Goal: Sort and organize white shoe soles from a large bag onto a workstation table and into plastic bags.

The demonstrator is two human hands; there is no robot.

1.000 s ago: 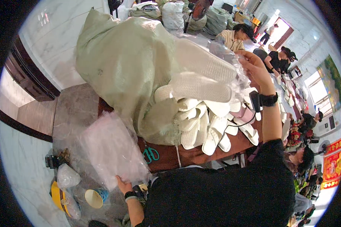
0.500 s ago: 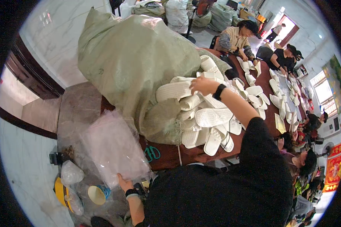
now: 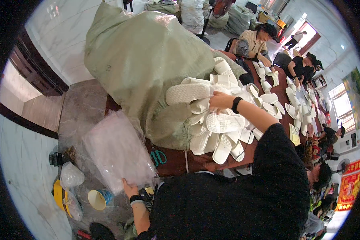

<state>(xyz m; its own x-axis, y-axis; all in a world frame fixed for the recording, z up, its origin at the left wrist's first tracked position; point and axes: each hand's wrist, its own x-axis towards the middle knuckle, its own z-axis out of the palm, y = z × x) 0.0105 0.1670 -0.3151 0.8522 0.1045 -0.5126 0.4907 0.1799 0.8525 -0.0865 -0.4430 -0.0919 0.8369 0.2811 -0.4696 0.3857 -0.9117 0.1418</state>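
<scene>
At the lower left, my left hand [image 3: 130, 189] grips the near edge of a flat stack of clear plastic bags [image 3: 116, 150], thumb on top. My right hand [image 3: 221, 102] reaches into a pile of white slippers on the table. Its fingers are bent down and closed on a white slipper in the pile; the fingertips are partly hidden. Left of this hand a white slipper [image 3: 188, 93] shows its textured sole. Just below the hand another slipper [image 3: 225, 123] lies sole up.
A big pale-green woven sack [image 3: 148, 60] bulges beside the slippers on the red-brown table [image 3: 174, 164]. Teal-handled scissors [image 3: 159, 157] lie near its edge. A paper cup [image 3: 98, 199] and a yellow object [image 3: 60, 200] are at lower left. Co-workers [image 3: 254, 44] handle slippers along the table.
My right hand has moved right and slightly down across the pile, off the end of the left slipper, which now shows more sole. My left hand keeps hold of the bags.
</scene>
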